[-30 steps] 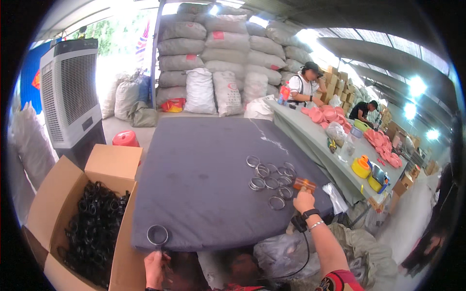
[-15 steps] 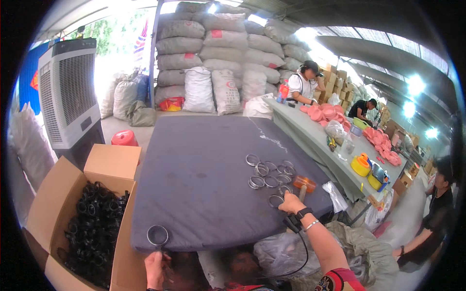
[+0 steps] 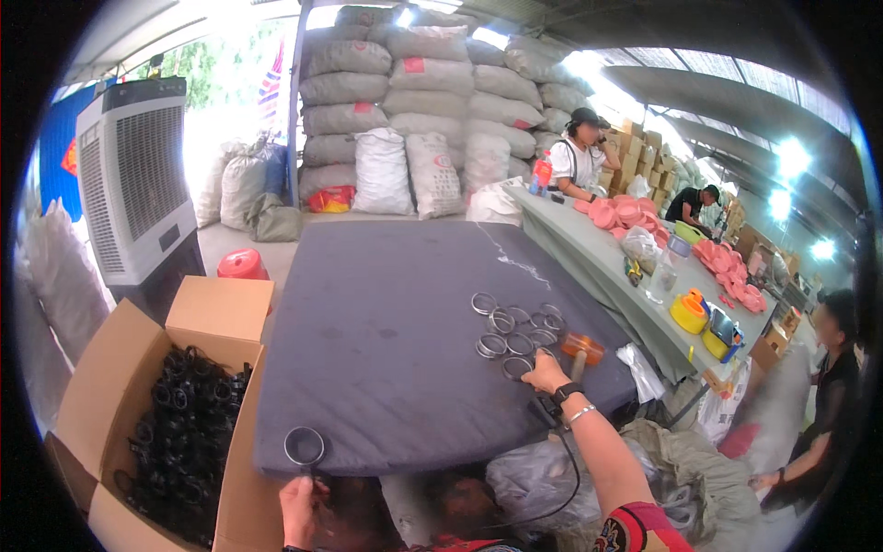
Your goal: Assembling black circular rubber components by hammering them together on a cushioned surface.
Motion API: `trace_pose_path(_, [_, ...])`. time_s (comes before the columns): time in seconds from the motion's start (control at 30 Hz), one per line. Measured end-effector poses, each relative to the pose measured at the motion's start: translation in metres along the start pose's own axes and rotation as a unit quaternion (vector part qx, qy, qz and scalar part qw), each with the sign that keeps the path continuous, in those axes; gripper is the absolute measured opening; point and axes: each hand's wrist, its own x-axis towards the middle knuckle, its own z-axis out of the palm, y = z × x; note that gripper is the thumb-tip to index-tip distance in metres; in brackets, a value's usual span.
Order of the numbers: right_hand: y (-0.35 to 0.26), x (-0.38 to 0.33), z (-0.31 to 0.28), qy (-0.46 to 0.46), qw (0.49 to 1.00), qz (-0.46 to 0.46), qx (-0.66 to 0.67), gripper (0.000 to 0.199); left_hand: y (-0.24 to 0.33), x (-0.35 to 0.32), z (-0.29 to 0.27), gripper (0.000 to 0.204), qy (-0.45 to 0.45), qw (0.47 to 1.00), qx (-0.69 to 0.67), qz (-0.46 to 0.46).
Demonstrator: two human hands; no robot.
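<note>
At the near left edge of the dark padded table (image 3: 386, 313), my left hand (image 3: 299, 508) is closed on the short stem of a black ring (image 3: 304, 446), which lies flat on the cloth. My right hand (image 3: 546, 372) reaches over the table, its fingers closed on the edge of a metal ring (image 3: 517, 368). Just beyond it lies a loose group of several metal rings (image 3: 519, 343). Beside my right hand rests a mallet (image 3: 583, 348) with an orange head and a pale handle.
A cardboard box (image 3: 221, 308) filled with black ringed parts (image 3: 189, 432) stands at the left. A clear plastic bag (image 3: 641, 371) lies by the table's right edge. Behind it runs a grey-green worktable (image 3: 598, 244) with pink pieces; co-workers sit there. A person (image 3: 823, 396) is at the far right.
My right hand has drawn the metal ring slightly left and nearer the group. My left hand stays on the black ring's stem. The whole view has shifted a little.
</note>
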Motion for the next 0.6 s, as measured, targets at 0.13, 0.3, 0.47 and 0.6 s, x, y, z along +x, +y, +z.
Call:
trace_pose_path(0.13, [-0.025, -0.026, -0.016, 0.008, 0.998, -0.033, -0.054, 0.06, -0.002, -0.001, -0.005, 0.026, 0.008, 1.0, -0.001, -0.014])
trace_pose_path(0.3, [-0.019, -0.078, -0.031, 0.074, 0.987, -0.051, -0.136, 0.058, 0.007, -0.004, 0.002, 0.026, -0.002, 1.0, -0.006, -0.021])
trace_pose_path(0.47, [-0.021, -0.117, -0.036, 0.027, 0.986, 0.025, -0.162, 0.057, 0.016, -0.01, 0.009, 0.026, 0.022, 0.999, -0.009, -0.034])
trace_pose_path(0.6, [-0.001, -0.113, -0.025, 0.042, 0.983, 0.065, -0.164, 0.046, 0.026, -0.011, 0.013, 0.026, 0.034, 0.996, 0.024, -0.074])
